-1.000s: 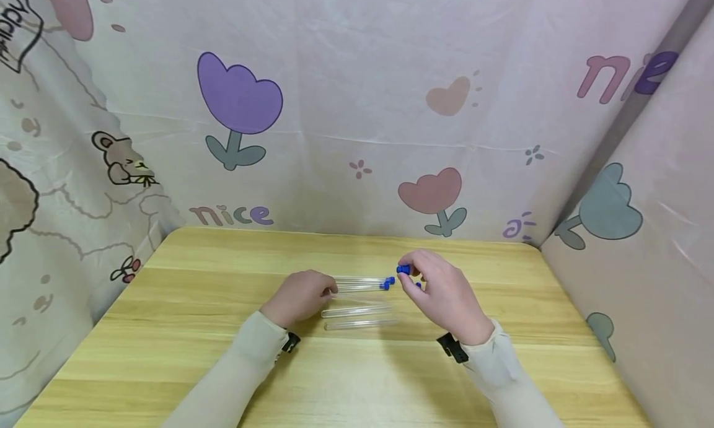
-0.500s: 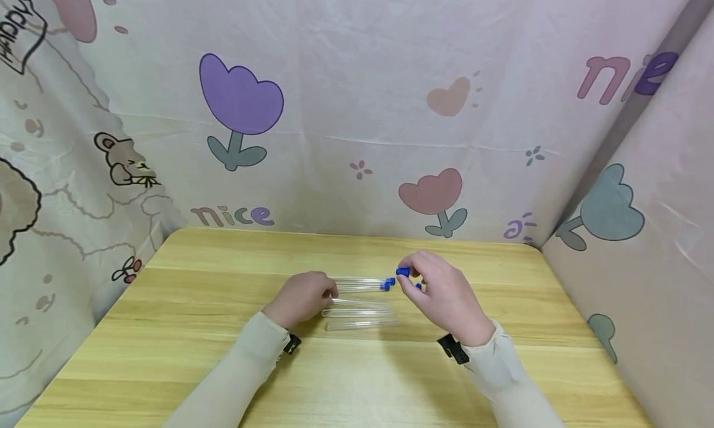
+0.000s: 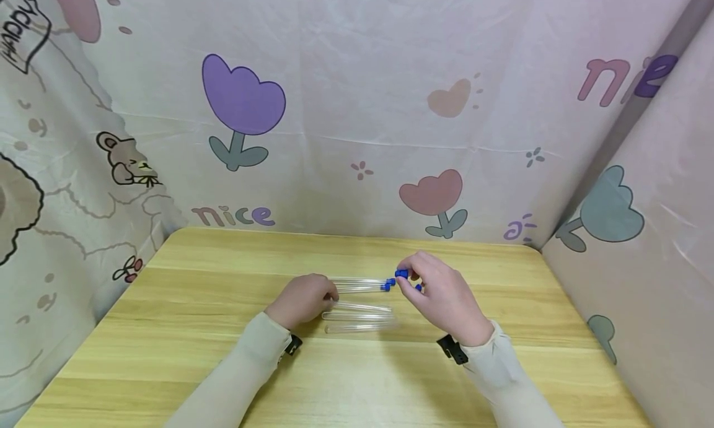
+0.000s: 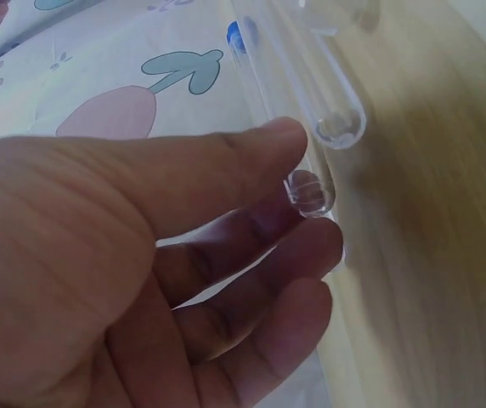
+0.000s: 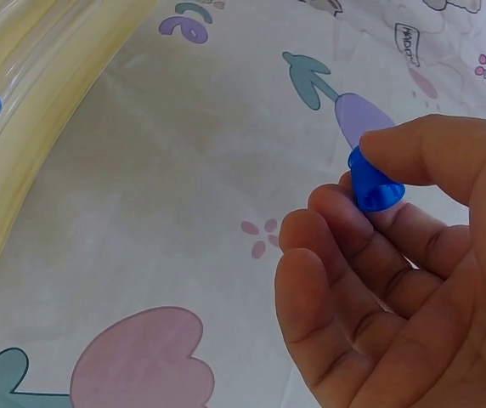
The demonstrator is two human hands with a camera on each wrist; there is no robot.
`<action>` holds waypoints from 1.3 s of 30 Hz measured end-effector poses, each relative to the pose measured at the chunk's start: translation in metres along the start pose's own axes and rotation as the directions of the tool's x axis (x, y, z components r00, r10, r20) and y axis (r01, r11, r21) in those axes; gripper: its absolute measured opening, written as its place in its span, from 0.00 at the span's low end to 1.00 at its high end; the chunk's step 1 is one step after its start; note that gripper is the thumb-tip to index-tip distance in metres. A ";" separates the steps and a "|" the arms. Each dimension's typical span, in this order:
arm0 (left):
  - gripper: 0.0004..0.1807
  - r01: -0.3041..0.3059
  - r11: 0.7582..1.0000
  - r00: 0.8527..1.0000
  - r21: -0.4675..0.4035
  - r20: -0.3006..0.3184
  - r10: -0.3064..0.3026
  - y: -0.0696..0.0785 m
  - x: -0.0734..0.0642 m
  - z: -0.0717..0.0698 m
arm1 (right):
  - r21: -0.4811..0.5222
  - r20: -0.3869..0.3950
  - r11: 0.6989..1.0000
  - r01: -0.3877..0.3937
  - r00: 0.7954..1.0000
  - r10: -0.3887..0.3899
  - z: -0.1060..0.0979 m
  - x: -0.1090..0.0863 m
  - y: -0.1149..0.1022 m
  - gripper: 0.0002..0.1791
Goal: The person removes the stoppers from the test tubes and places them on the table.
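Note:
My left hand [image 3: 301,300] pinches the rounded end of a clear test tube [image 4: 311,194] between thumb and fingers. In the head view that test tube [image 3: 365,306] points right, its other end uncapped. My right hand [image 3: 443,295] holds a small blue cap [image 5: 375,183] between thumb and index finger, above the table. Two more uncapped test tubes lie nearer the person, a middle tube [image 3: 357,316] and a front tube [image 3: 359,328]. Behind the held one lie capped test tubes [image 3: 359,284], their blue caps [image 3: 386,285] toward the right hand.
Another blue cap [image 3: 418,287] shows beside the right hand's fingers, partly hidden. The wooden table [image 3: 346,384] ends at a printed curtain [image 3: 334,168] at the back and sides. Dark wrist straps [image 3: 453,349] sit at both wrists.
The tube at my left fingers has come slightly toward the person, nearer the two uncapped tubes. My right hand, with the cap, has shifted very slightly left and down.

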State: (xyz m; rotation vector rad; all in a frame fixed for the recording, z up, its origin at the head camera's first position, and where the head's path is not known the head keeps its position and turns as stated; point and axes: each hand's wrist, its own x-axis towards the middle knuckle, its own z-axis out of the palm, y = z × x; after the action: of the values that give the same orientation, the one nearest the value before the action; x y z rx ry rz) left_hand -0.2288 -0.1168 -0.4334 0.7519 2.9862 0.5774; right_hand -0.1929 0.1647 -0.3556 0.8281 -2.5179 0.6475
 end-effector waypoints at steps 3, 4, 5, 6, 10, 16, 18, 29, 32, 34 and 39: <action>0.06 0.007 1.000 1.000 -0.013 0.005 -0.007 -0.001 0.000 0.000 | 0.002 0.000 1.000 0.004 1.000 -0.004 0.001 0.000 0.000 0.05; 0.06 0.009 1.000 1.000 -0.014 0.008 -0.009 -0.001 0.000 0.000 | 0.004 0.000 1.000 0.006 1.000 -0.006 0.001 0.000 0.000 0.05; 0.06 0.011 1.000 1.000 -0.017 0.011 -0.011 -0.001 -0.001 -0.001 | 0.003 0.000 1.000 0.007 1.000 -0.007 0.002 0.000 0.000 0.05; 0.06 0.014 1.000 1.000 -0.017 0.015 -0.013 -0.002 -0.001 -0.001 | 0.002 0.003 1.000 0.008 1.000 -0.008 0.002 0.000 0.001 0.05; 0.06 0.019 1.000 0.999 -0.023 0.026 -0.018 -0.003 -0.001 0.001 | -0.001 0.021 1.000 -0.005 1.000 0.005 0.002 0.000 0.000 0.05; 0.07 0.032 0.997 0.999 -0.064 0.040 -0.029 -0.003 -0.001 0.000 | -0.010 0.040 1.000 -0.027 0.999 0.027 0.001 0.000 0.001 0.04; 0.08 0.046 0.996 0.998 -0.079 0.048 -0.042 -0.002 -0.002 -0.002 | -0.008 0.040 1.000 -0.026 0.999 0.027 0.000 0.000 0.001 0.04; 0.14 0.107 0.992 0.994 -0.065 -0.013 -0.108 0.002 -0.014 -0.045 | -0.020 -0.029 1.000 -0.015 0.999 0.014 -0.004 -0.001 0.005 0.04; 0.14 0.111 0.993 0.991 -0.040 -0.066 -0.113 0.002 -0.020 -0.059 | -0.016 -0.054 0.999 -0.028 0.998 0.027 -0.005 -0.001 0.005 0.03; 0.15 0.099 0.995 0.990 -0.027 -0.096 -0.101 0.003 -0.023 -0.065 | -0.017 -0.062 0.999 -0.046 0.997 0.045 -0.006 -0.001 0.005 0.03; 0.17 0.076 0.997 0.987 -0.002 -0.144 -0.075 0.005 -0.027 -0.073 | -0.028 -0.053 0.996 -0.080 0.995 0.079 -0.006 0.000 0.005 0.04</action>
State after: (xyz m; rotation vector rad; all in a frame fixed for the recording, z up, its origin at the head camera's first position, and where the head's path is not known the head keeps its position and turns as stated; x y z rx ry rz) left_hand -0.2095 -0.1505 -0.3661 0.6193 3.1314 0.6498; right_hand -0.1944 0.1717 -0.3520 0.6947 -2.5179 0.6472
